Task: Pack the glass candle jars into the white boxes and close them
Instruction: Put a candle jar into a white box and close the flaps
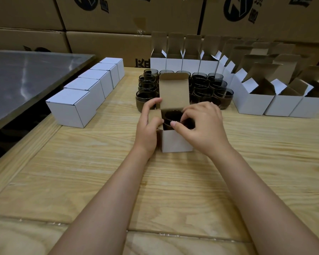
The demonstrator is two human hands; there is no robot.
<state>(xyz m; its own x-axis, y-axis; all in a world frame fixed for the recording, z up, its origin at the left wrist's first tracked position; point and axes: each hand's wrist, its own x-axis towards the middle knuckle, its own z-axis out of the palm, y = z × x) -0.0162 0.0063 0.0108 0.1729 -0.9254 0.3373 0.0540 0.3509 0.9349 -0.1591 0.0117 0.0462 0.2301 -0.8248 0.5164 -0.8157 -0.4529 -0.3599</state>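
A small white box [175, 141] stands open on the wooden table, its brown lid flap upright behind. A dark glass candle jar [171, 115] sits inside it. My left hand [148, 127] grips the box's left side, thumb on the left side flap. My right hand [203, 126] is over the box's right side, fingers curled at the jar's rim and the right flap. Behind the box stands a cluster of several dark glass jars [204, 87].
Several closed white boxes [72, 107] form a row at the left, beside a grey metal surface [26, 78]. Open empty white boxes [256, 102] line the back and right. Large brown cartons [118, 15] are stacked behind the table.
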